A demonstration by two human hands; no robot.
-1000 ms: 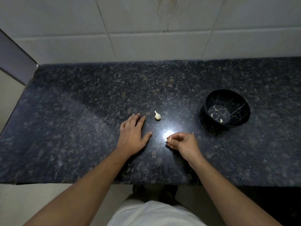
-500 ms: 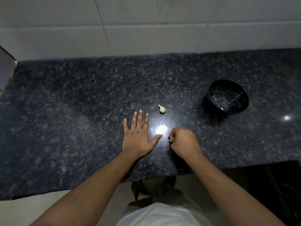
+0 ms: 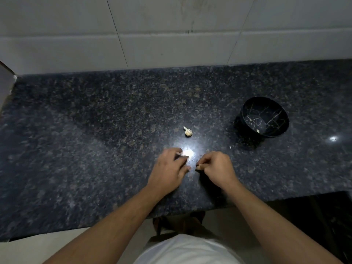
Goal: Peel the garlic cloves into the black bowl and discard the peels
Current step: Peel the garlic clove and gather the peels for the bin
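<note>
An unpeeled garlic clove (image 3: pixel 188 132) lies on the dark granite counter (image 3: pixel 95 140), just beyond my hands. The black bowl (image 3: pixel 247 107) with pale vein lines stands at the right, and a small peeled clove (image 3: pixel 258 131) lies inside it. My right hand (image 3: pixel 217 166) is curled, its fingertips pinching a small garlic peel scrap (image 3: pixel 198 165) just above the counter. My left hand (image 3: pixel 169 168) is motion-blurred, its fingers bent down onto the counter beside a pale sliver (image 3: pixel 179 154). Whether it holds the sliver is unclear.
A white tiled wall (image 3: pixel 171 35) rises behind the counter. The counter's front edge (image 3: pixel 247 201) runs just under my forearms, with a dark space below at the right. A tiny pale fleck (image 3: pixel 230 147) lies near the bowl.
My left hand has gone from lying flat with straight fingers to bent fingers, and has shifted toward the right hand. The right hand stays curled in much the same spot.
</note>
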